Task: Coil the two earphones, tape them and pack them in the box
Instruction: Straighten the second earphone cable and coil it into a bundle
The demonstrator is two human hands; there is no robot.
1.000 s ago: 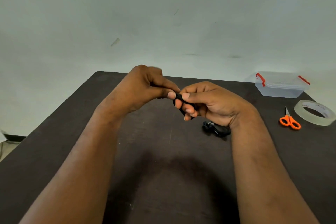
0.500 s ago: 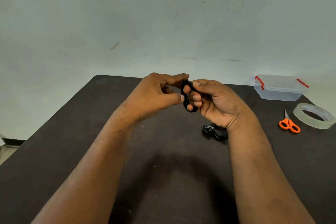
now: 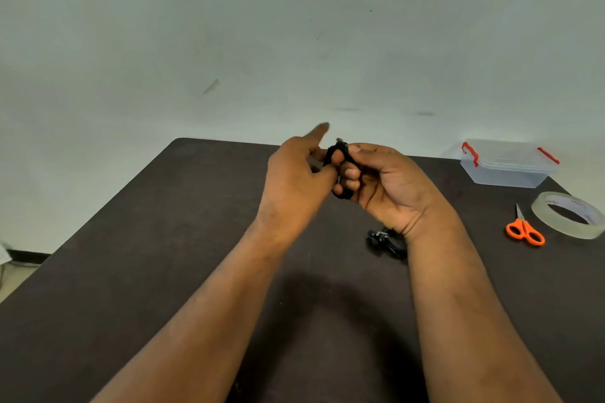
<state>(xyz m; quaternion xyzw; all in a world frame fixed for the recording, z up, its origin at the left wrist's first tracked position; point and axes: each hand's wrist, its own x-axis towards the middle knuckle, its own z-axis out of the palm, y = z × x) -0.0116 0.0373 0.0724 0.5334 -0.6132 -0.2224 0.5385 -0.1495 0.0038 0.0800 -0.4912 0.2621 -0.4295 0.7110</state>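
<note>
- Earphones: 1 black coil (image 3: 340, 170) is up in the air between both hands, wound round the curled fingers (image 3: 350, 173) of the right hand (image 3: 389, 186); the other bundle (image 3: 386, 240) lies on the worktop (image 3: 163, 239), just beside the right wrist.
- The left hand (image 3: 294, 183) touches the coil's left edge with thumb and a bent finger, its index finger pointing straight out; whether it pinches the cord I cannot tell.
- Progress, as I judge it: coiling is nearly finished. No tape shows on either bundle.
- Left to do: taping and packing. The tape roll (image 3: 569, 216), orange scissors (image 3: 525, 231) and closed box (image 3: 507, 163) sit untouched at far right.
</note>
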